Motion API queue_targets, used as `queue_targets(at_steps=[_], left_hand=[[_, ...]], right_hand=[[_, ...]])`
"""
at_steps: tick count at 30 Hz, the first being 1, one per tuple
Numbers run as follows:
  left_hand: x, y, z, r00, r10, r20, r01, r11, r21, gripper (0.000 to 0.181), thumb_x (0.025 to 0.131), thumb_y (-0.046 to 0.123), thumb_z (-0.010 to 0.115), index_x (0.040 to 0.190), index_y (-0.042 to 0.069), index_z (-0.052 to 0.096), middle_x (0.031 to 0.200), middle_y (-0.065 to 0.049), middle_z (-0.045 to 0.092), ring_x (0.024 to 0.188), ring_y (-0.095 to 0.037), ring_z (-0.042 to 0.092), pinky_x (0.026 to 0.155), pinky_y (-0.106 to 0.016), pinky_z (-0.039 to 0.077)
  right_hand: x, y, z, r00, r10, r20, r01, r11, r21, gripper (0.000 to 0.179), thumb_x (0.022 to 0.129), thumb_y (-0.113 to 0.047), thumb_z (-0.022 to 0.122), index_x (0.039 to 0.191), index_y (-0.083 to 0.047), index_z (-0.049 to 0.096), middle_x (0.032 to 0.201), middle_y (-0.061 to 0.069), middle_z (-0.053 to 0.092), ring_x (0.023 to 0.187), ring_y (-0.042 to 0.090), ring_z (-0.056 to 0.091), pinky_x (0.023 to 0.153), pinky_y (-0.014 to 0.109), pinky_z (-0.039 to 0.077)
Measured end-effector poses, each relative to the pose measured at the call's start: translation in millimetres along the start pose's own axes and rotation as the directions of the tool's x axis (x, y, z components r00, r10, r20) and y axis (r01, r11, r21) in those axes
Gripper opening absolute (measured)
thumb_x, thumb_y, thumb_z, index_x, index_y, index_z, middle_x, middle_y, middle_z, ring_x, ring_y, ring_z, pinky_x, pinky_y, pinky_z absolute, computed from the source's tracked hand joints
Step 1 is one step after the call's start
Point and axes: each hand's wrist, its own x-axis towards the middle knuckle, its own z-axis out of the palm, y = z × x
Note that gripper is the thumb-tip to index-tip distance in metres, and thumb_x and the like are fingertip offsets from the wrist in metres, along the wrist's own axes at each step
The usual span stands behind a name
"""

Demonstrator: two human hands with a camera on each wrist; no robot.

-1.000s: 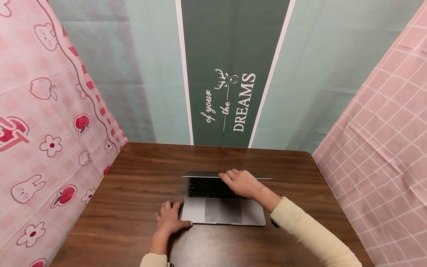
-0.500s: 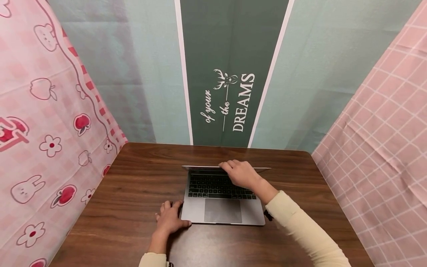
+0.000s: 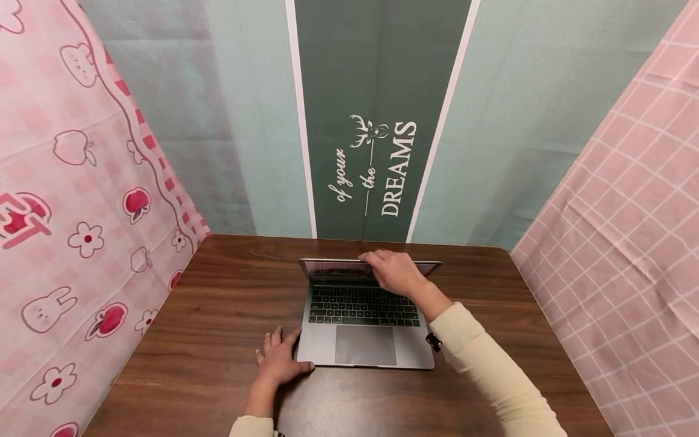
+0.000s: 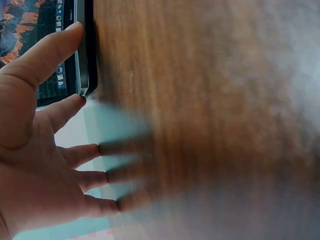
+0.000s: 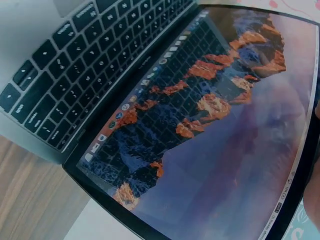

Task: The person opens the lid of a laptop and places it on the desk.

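A silver laptop [image 3: 317, 346] stands on the wooden table with its lid [image 3: 334, 269] raised and tilted back. My right hand [image 3: 400, 276] holds the lid's top edge, fingers over the rim; in the right wrist view only bits of that hand [image 5: 313, 197] show at the right edge. There the lit screen [image 5: 220, 130] displays a mountain wallpaper, with the black keyboard [image 5: 75, 65] below it. Beside the base's front left corner my left hand [image 3: 277, 362] rests with spread fingers. Its thumb and index finger touch the laptop's edge, as the left wrist view shows of the hand [image 4: 35, 165].
The brown wooden table [image 3: 218, 303] reaches back to a green and teal curtain [image 3: 382, 73] with white lettering. Pink patterned cloth [image 3: 82, 194] hangs at the left, and a pink checked cloth [image 3: 628, 230] hangs at the right.
My right hand has moved back and away with the lid, which tilts further open. More of the keyboard and a strip of the screen now show. The left hand has stayed put.
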Motion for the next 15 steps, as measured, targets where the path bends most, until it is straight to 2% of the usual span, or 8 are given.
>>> queue_targets(at_steps=[6,10,15], left_hand=[[-0.7,0.0,-0.6,1.000,-0.006,0.012,0.006,1.000,-0.002,0.080,0.062,0.035,0.083,0.132,0.010,0.052,0.142,-0.032,0.024,0.129,-0.055,0.011,0.091,-0.074,0.007],[-1.5,-0.2,-0.6,1.000,-0.013,0.025,0.013,1.000,-0.012,0.081,0.063,0.036,0.082,0.134,0.011,0.051,0.144,-0.032,0.021,0.129,-0.057,0.006,0.092,-0.074,0.005],[-2.1,0.0,0.1,1.000,-0.020,0.023,0.020,1.000,-0.013,0.082,0.063,0.036,0.082,0.134,0.011,0.050,0.144,-0.032,0.020,0.126,-0.061,0.002,0.090,-0.075,0.004]], right_hand=[[7.8,8.7,-0.5,0.998,0.057,0.010,-0.057,0.997,0.043,0.030,0.083,-0.002,0.059,0.111,-0.013,0.062,0.082,0.002,0.062,0.056,0.015,0.054,0.040,0.030,0.038],[11.9,15.8,1.8,0.997,0.076,-0.029,-0.074,0.995,0.060,0.030,0.083,-0.002,0.058,0.110,-0.013,0.064,0.079,0.002,0.061,0.052,0.014,0.049,0.041,0.030,0.037],[16.7,21.7,3.9,0.994,0.093,-0.064,-0.090,0.995,0.040,0.026,0.082,-0.003,0.059,0.106,-0.012,0.066,0.081,0.003,0.064,0.052,0.015,0.052,0.041,0.031,0.039]])
